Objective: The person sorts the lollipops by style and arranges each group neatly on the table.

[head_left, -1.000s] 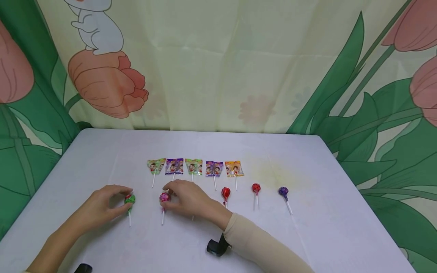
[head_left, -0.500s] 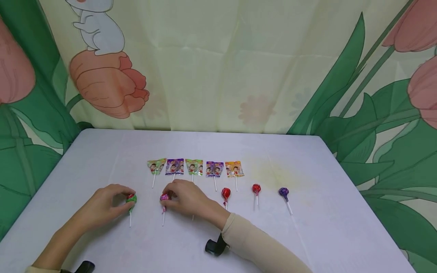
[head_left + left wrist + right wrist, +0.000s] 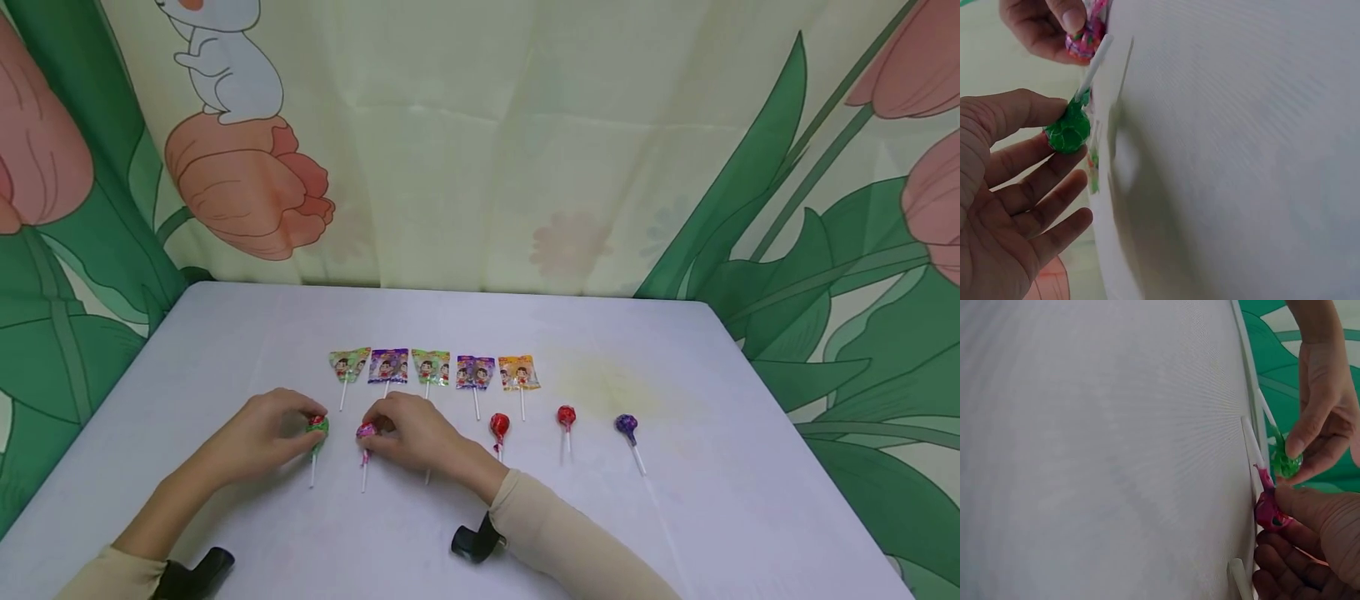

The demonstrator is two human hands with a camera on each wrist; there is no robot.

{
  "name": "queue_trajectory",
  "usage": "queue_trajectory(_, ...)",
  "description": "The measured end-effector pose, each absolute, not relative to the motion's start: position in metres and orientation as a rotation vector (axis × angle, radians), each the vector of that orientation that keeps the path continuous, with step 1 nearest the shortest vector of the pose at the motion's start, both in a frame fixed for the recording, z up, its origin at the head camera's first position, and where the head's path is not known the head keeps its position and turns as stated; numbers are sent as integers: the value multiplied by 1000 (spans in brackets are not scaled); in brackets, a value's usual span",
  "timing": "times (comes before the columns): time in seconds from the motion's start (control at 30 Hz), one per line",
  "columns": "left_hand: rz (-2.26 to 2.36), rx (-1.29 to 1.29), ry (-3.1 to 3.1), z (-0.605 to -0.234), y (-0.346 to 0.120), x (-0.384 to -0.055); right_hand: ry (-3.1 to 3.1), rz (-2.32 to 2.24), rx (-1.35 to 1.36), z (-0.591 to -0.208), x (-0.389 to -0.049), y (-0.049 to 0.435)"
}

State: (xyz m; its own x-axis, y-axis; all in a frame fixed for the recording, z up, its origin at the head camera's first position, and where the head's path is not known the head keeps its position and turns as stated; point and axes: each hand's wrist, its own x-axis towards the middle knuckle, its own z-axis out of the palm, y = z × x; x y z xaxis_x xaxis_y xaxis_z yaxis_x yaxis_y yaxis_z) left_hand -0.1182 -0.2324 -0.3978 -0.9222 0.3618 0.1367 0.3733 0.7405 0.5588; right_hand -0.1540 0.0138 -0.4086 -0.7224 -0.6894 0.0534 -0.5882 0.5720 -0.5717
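Between thumb and fingertips my left hand pinches a green-and-red wrapped lollipop by its round head, its white stick pointing toward me. In the left wrist view it is raised off the cloth, above a shadow. Just right of it, my right hand pinches a pink wrapped lollipop at its head. That one's stick also points toward me, and a small gap separates the two candies. Below the right hand a white stick pokes out; the head of that lollipop is hidden by the hand.
Behind the hands runs a row of several flat-bagged lollipops. To the right lie two red lollipops, a nearer one and a farther one, and a purple lollipop. A white cloth covers the table; a printed curtain hangs behind.
My left hand has moved right and slightly away from me with the green lollipop, closer to the pink one. The right hand stays almost in place, still holding the pink lollipop.
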Motion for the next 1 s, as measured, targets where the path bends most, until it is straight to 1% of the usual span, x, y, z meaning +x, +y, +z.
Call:
queue_trajectory(0.47,-957,-742,-2987,-400,-216,-130,2641,-833,-1064,-409,-153,14)
queue_trajectory(0.7,-900,-731,-3012,-402,-216,-131,2633,-851,-1051,-409,-152,14)
queue_trajectory(1.0,-856,-725,-3021,-402,-213,-132,2613,-989,-993,-411,-152,21)
